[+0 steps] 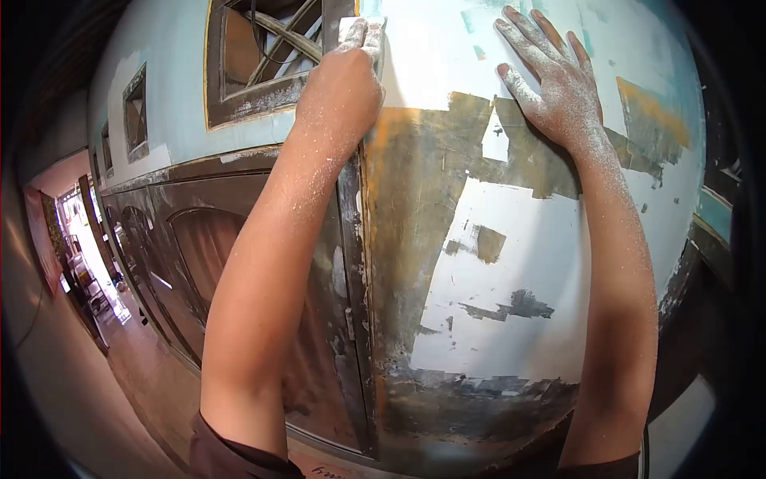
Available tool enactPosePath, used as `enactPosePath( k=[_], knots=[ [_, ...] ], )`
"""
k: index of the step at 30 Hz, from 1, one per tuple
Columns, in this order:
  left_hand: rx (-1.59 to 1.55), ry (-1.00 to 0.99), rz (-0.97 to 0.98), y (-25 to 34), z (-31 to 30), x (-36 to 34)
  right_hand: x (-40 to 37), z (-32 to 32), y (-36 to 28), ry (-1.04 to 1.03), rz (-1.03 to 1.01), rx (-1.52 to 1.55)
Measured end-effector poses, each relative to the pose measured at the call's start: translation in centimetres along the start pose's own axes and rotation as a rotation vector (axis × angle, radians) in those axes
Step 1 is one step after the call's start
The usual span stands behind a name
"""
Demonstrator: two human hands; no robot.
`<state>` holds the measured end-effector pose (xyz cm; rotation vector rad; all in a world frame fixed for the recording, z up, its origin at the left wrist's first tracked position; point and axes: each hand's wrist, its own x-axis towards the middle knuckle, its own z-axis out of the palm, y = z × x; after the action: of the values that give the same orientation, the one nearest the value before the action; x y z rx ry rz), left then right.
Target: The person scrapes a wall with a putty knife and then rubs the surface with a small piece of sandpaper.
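My left hand point(341, 84) is raised at the top centre, closed on a pale, flat block point(378, 33) that rests against the wall beside the window frame. Two fingers lie along the block's face; the others are curled out of sight. Higher on the right, my right hand point(554, 88) lies flat on the wall with fingers spread, holding nothing. White dust covers both hands and forearms. The wall point(519, 239) between my arms shows white patches over brown, worn areas, with some orange and pale blue.
A window opening with crossed wooden strips point(287, 40) is at the upper left. Below it stands a dark wooden panelled door point(207, 239). A bright passage point(100, 255) opens at the far left. A dark gap borders the wall's right edge.
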<state>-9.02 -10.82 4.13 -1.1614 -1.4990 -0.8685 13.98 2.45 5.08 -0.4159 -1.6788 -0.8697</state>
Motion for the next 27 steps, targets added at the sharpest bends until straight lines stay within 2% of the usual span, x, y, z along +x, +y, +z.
enactPosePath(
  k=[3, 5, 6, 13, 15, 16, 17, 19, 22, 27],
  knots=[
    [0.019, 0.012, 0.012, 0.1, 0.2, -0.3, 0.4, 0.9, 0.7, 0.0, 0.005, -0.035],
    [0.04, 0.034, 0.072, -0.4, 0.4, 0.6, 0.3, 4.5, 3.4, 0.142, -0.056, -0.352],
    [0.036, -0.011, 0.032, 0.0, -0.3, 0.9, 0.4, 4.4, 3.5, 0.145, -0.058, -0.355],
    [0.003, 0.041, 0.022, -1.0, 0.7, -0.8, 0.5, 4.5, 3.6, 0.161, -0.073, -0.329],
    [-0.03, -0.069, -0.051, -1.4, 1.4, -3.3, 0.4, 4.6, 3.8, 0.154, -0.081, -0.368],
    [-0.063, 0.205, 0.162, -1.0, 1.5, -5.0, 0.6, 4.2, 3.4, 0.187, -0.108, -0.339],
    [-0.063, 0.204, 0.157, -0.7, 1.4, -6.5, 0.3, 3.6, 2.8, 0.186, -0.112, -0.337],
    [-0.063, -0.116, -0.069, 0.4, 0.5, -9.2, -0.2, -0.1, -0.6, 0.046, 0.008, -0.014],
    [-0.095, -0.1, -0.146, 1.8, 0.5, -12.2, -0.3, -0.2, -0.6, 0.039, 0.005, -0.008],
    [-0.057, -0.099, -0.14, 2.0, 1.3, -13.3, 0.1, 1.0, 0.8, 0.054, -0.021, -0.031]
  ],
)
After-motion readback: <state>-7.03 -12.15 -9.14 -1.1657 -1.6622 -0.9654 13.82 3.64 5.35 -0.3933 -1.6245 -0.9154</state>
